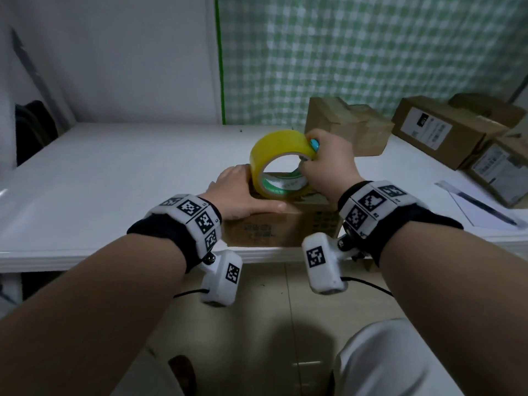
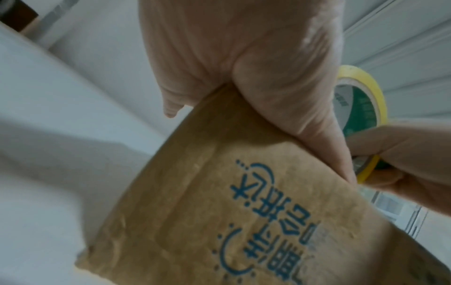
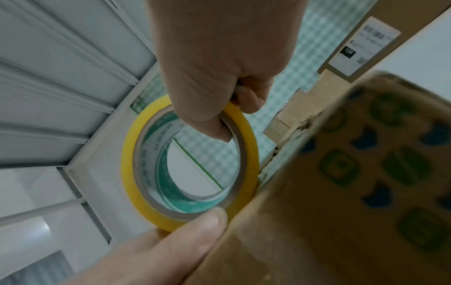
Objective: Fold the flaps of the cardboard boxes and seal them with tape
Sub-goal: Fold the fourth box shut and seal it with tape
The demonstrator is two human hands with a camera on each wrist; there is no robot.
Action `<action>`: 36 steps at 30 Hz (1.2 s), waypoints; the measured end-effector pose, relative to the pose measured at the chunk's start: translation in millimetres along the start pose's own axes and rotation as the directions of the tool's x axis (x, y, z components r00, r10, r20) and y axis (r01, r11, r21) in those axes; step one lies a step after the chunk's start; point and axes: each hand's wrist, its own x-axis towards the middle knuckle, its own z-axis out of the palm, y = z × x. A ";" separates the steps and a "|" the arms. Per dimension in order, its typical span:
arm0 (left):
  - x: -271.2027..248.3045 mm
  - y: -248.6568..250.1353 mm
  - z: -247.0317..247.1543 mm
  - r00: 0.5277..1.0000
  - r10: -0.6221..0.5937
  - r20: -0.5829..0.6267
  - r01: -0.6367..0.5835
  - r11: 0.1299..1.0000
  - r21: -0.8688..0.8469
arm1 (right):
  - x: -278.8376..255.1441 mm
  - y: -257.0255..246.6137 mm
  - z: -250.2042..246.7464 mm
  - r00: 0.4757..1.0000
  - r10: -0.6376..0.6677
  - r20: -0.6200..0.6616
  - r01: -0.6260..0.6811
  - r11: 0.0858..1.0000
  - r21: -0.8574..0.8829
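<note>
A brown cardboard box (image 1: pixel 274 228) with blue and green print stands at the front edge of the white table (image 1: pixel 114 172). My left hand (image 1: pixel 238 191) lies flat on the left part of its top, thumb straight along the near edge. A yellow tape roll (image 1: pixel 271 147) stands upright on the box top. My right hand (image 1: pixel 318 160) grips its right rim, fingers through the core, with a small blue thing (image 1: pixel 314 144) against the roll. The left wrist view shows my palm (image 2: pixel 244 48) pressing on the box (image 2: pixel 244 212). In the right wrist view the roll (image 3: pixel 136 173) sits beside the box (image 3: pixel 341 192).
Several other cardboard boxes stand at the back right: a plain one (image 1: pixel 343 124) and two with white labels (image 1: pixel 440 132), (image 1: pixel 503 170). A paper sheet with a pen (image 1: pixel 483 208) lies at the right. A green checked curtain (image 1: pixel 371 52) hangs behind.
</note>
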 end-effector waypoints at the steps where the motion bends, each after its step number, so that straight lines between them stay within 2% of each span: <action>1: 0.2 1.0 -1.8 1.000 -0.016 0.016 0.016 0.999 0.030 | 2.3 0.4 -5.3 1.000 -0.021 -0.018 0.021 1.000 -0.015; 4: -4.9 7.4 -7.6 0.995 -0.072 0.070 0.064 0.991 0.119 | 8.6 10.8 -32.7 0.997 -0.022 -0.080 0.013 0.993 -0.114; 7: -9.1 13.4 -11.9 0.992 -0.079 0.097 0.064 0.988 0.144 | 2.1 23.5 -59.2 0.997 -0.056 -0.053 0.040 0.965 -0.261; 10: -10.7 20.4 -14.9 0.985 -0.109 0.132 0.073 0.965 0.254 | -7.7 28.6 -69.3 0.996 -0.084 -0.044 0.062 0.929 -0.364; 12: -10.9 25.7 -17.1 0.984 -0.122 0.129 0.072 0.939 0.336 | -10.0 32.7 -69.8 0.997 -0.059 -0.056 0.036 0.939 -0.343; 15: -5.0 41.3 -21.8 0.978 -0.105 0.178 0.027 0.919 0.394 | -9.8 43.3 -66.3 0.998 0.004 -0.067 -0.018 0.979 -0.205; 19: 7.2 61.4 -12.7 0.959 -0.027 0.283 -0.052 0.962 0.269 | -12.2 53.3 -62.0 0.991 0.093 -0.100 -0.097 0.994 -0.039; 26: 16.6 69.4 -3.6 0.962 -0.024 0.272 -0.038 0.975 0.218 | -11.6 62.8 -54.2 0.981 0.157 -0.114 -0.147 0.985 0.096; 30: 13.6 69.7 -3.0 0.956 -0.022 0.292 -0.038 0.980 0.198 | -9.2 65.2 -57.8 0.987 0.116 -0.111 -0.107 0.990 0.087; 33: 12.3 70.6 -3.0 0.951 -0.031 0.307 -0.034 0.978 0.207 | -5.3 62.5 -66.4 0.995 0.010 -0.094 -0.010 1.000 0.003; 36: 11.8 72.1 -3.6 0.945 -0.057 0.321 -0.019 0.974 0.226 | -4.0 68.7 -82.0 0.996 -0.018 -0.083 0.008 0.993 -0.122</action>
